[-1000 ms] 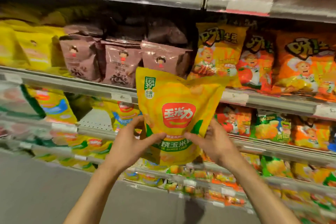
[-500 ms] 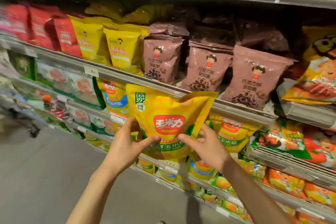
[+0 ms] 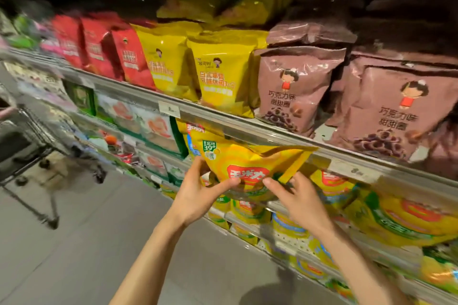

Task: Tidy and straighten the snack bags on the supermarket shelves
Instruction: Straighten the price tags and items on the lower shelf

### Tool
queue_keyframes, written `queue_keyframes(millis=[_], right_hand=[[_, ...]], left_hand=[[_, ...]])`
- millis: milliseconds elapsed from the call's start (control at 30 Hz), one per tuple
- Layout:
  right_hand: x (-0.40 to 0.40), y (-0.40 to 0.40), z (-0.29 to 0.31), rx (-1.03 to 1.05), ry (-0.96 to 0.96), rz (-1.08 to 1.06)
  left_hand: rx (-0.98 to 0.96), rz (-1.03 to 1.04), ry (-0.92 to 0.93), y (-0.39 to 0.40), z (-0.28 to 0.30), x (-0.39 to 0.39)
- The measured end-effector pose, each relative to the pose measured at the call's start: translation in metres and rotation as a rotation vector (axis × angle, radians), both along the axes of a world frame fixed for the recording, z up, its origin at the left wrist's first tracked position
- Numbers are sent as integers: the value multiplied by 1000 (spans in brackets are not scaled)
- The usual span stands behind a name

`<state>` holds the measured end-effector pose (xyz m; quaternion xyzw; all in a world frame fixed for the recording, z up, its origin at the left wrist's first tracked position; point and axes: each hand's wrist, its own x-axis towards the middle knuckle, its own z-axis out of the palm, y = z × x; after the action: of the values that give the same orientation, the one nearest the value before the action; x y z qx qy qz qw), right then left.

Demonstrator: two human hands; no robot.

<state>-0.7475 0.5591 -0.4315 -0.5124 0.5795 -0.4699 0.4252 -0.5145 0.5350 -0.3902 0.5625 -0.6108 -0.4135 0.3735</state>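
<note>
Lowered yellow bag (image 3: 250, 168) — shelf rail (image 3: 272, 136) blocks top.

Both hands on one yellow snack bag (image 3: 250, 168), held at the front of the second shelf: left hand (image 3: 198, 193) gripping its lower left corner, thumb on the face; right hand (image 3: 297, 195) pinching the lower right edge. Bag tilted, top tucked under the shelf rail (image 3: 247, 129). Above the rail, upright rows of red bags (image 3: 131, 57), yellow bags (image 3: 218, 77) and brown bags (image 3: 295, 86). More yellow packs (image 3: 409, 218) lying right of the hands. Blurred shopping cart (image 3: 29, 146) on the grey floor (image 3: 86, 255) at left.
</note>
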Motion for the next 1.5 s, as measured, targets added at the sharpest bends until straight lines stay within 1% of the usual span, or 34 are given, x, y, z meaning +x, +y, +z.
queue_keyframes(millis=[133, 233, 400, 567, 667, 800, 900, 1033, 1200, 1333, 1500], right_hand=[[13, -17, -8, 39, -38, -82], [21, -23, -11, 95, 17, -156], [33, -36, -25, 103, 48, -238], [51, -43, -38, 57, -91, -345], [56, -48, -46, 61, -108, -393], [57, -51, -50, 35, -162, -465], [56, -53, -55, 65, -159, -467], [53, -54, -53, 114, -138, -443], [58, -46, -46, 63, -182, -482], [62, -49, -44, 86, -129, -560], [63, -57, -51, 113, -132, -615]], left_hand=[[76, -40, 51, -26, -11, 5], [105, -68, 36, -47, -19, 6], [186, -171, 31, -78, -37, 8], [227, -249, 87, -100, -54, 2], [249, -243, 104, -112, -65, -1], [248, -262, 77, -119, -70, -9], [247, -254, 34, -121, -73, -16], [251, -234, 23, -121, -80, -18], [241, -259, 64, -122, -81, -12], [212, -230, 112, -125, -80, -13], [188, -178, 114, -130, -84, -24]])
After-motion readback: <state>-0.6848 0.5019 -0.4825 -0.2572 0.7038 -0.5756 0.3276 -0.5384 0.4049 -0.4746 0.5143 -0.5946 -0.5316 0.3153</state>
